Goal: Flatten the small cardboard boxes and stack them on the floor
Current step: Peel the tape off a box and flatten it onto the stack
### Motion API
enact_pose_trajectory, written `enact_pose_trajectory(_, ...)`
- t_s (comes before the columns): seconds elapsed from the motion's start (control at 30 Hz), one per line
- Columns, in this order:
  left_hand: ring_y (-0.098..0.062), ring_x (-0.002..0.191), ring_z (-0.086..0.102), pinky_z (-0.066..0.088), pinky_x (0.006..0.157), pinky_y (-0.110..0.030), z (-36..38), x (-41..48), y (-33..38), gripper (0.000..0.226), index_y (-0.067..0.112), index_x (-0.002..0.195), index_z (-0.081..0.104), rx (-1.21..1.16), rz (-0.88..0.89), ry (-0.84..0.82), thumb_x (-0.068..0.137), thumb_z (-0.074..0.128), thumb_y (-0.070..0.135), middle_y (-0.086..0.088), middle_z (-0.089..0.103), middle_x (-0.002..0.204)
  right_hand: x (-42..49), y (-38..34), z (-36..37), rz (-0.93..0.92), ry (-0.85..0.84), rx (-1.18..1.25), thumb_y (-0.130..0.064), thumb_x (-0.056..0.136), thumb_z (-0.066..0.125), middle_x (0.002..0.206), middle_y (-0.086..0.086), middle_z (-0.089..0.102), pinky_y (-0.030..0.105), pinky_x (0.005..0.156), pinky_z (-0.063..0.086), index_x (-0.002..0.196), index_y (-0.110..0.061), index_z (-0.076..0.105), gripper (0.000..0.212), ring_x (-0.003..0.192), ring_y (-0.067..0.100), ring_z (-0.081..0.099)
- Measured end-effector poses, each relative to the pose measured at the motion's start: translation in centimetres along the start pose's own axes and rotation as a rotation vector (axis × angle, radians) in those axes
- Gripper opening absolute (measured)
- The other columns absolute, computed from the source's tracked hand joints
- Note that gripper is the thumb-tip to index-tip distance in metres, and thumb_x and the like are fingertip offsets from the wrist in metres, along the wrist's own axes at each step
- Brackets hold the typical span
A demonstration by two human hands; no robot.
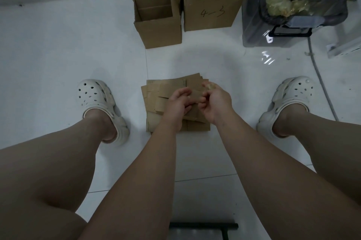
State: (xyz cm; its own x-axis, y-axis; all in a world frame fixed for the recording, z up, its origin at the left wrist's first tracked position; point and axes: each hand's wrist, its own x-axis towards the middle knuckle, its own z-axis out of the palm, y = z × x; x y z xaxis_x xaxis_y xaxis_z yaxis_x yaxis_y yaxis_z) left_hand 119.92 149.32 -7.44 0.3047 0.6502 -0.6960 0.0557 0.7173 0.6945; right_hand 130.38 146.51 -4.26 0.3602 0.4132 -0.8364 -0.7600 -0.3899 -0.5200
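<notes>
Both hands, the left hand (178, 103) and right hand (214, 101), grip one flattened box (192, 88) just above the stack (156, 93) on the floor (58, 54) between the feet; I judge it should be laid edge to edge.

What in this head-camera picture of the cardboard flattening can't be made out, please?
Head view:
- Middle of the flattened stack: covered by both hands.
- Scrap pinched in the right hand: too blurred to identify.
- Left hand: grip unclear.
- Upright boxes: tops cut by upper edge.
</notes>
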Motion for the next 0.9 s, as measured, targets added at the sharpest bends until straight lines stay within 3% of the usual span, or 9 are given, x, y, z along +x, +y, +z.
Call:
enact_pose_trajectory(0.2, -0.015, 0.107, 0.061, 0.047, 0.081, -0.022, 0.0, 0.1, 0.0, 0.033, 0.021, 0.111, 0.059, -0.005, -0.025, 0.009, 0.091, 0.042, 0.000, 0.006, 0.059, 0.117, 0.4, 0.4, 0.4, 0.027, 0.028, -0.218, 0.012, 0.083, 0.035, 0.090, 0.002, 0.053, 0.024, 0.046, 0.023, 0.126, -0.007, 0.054, 0.052, 0.054, 0.013, 0.033)
enact_pose_trajectory(0.3, -0.015, 0.109, 0.061, 0.048, 0.085, -0.023, 0.0, 0.1, 0.0, 0.037, 0.020, 0.114, 0.059, -0.004, -0.033, 0.008, 0.089, 0.042, -0.002, 0.004, 0.059, 0.120, -0.3, 0.5, 0.7, 0.031, -0.029, -0.203, -0.015, 0.089, 0.054, 0.066, -0.001, 0.042, 0.025, 0.048, 0.021, 0.094, -0.014, 0.061, 0.009, 0.051, 0.011, 0.030)
enact_pose_trajectory(0.37, -0.015, 0.107, 0.062, 0.048, 0.085, -0.023, 0.0, 0.0, 0.0, 0.036, 0.021, 0.112, 0.059, -0.008, -0.033, 0.010, 0.090, 0.043, -0.001, 0.004, 0.058, 0.121, -0.2, 0.3, 0.3, 0.060, -0.044, -0.168, -0.049, 0.092, 0.053, 0.055, -0.004, 0.036, 0.025, 0.046, 0.022, 0.073, -0.016, 0.053, 0.038, 0.047, 0.011, 0.030)
enact_pose_trajectory(0.43, -0.014, 0.102, 0.064, 0.048, 0.085, -0.024, 0.0, -0.1, 0.1, 0.034, 0.021, 0.112, 0.059, -0.006, -0.031, 0.015, 0.091, 0.043, 0.000, 0.005, 0.058, 0.122, 0.1, 0.2, 0.0, 0.026, -0.026, -0.134, -0.057, 0.095, 0.043, 0.048, -0.005, 0.033, 0.023, 0.042, 0.020, 0.063, -0.016, 0.043, 0.052, 0.040, 0.011, 0.026)
enact_pose_trajectory(0.53, -0.013, 0.096, 0.064, 0.048, 0.083, -0.024, 0.0, -0.1, 0.1, 0.030, 0.021, 0.110, 0.059, -0.007, -0.024, 0.016, 0.092, 0.042, 0.003, 0.003, 0.058, 0.123, 0.1, 0.3, 0.0, 0.001, 0.001, -0.202, -0.050, 0.100, 0.036, 0.043, -0.006, 0.029, 0.022, 0.037, 0.019, 0.062, -0.016, 0.043, 0.051, 0.034, 0.010, 0.022)
enact_pose_trajectory(0.6, -0.013, 0.096, 0.064, 0.048, 0.083, -0.024, 0.0, -0.1, 0.1, 0.029, 0.021, 0.109, 0.059, -0.001, -0.019, 0.015, 0.093, 0.042, 0.004, 0.003, 0.058, 0.123, 0.2, 0.5, 0.1, 0.000, -0.026, -0.211, -0.043, 0.102, 0.035, 0.039, -0.008, 0.027, 0.021, 0.037, 0.018, 0.086, -0.014, 0.059, 0.041, 0.033, 0.008, 0.020)
enact_pose_trajectory(0.7, -0.015, 0.100, 0.063, 0.048, 0.086, -0.026, 0.0, -0.1, 0.1, 0.028, 0.020, 0.111, 0.059, 0.005, -0.015, 0.016, 0.094, 0.042, 0.005, 0.003, 0.059, 0.123, 0.4, 0.7, 0.2, 0.006, -0.062, -0.173, -0.031, 0.103, 0.039, 0.048, -0.006, 0.031, 0.020, 0.037, 0.020, 0.123, -0.018, 0.053, 0.027, 0.035, 0.007, 0.022)
enact_pose_trajectory(0.83, -0.015, 0.097, 0.062, 0.047, 0.093, -0.030, 0.0, -0.1, 0.0, 0.028, 0.018, 0.113, 0.058, 0.006, -0.019, 0.008, 0.094, 0.042, 0.006, -0.001, 0.059, 0.124, 0.4, 1.0, 0.2, -0.029, -0.068, -0.181, -0.019, 0.100, 0.047, 0.070, 0.001, 0.041, 0.021, 0.041, 0.028, 0.112, -0.014, 0.043, 0.013, 0.048, 0.009, 0.036)
enact_pose_trajectory(0.9, -0.016, 0.097, 0.063, 0.046, 0.094, -0.032, 0.0, -0.1, 0.0, 0.028, 0.017, 0.113, 0.058, 0.002, -0.021, 0.008, 0.094, 0.043, 0.006, -0.003, 0.063, 0.119, 0.6, 1.1, 0.0, -0.052, -0.056, -0.190, -0.005, 0.096, 0.050, 0.079, 0.005, 0.047, 0.021, 0.043, 0.032, 0.115, -0.011, 0.039, 0.023, 0.055, 0.011, 0.042)
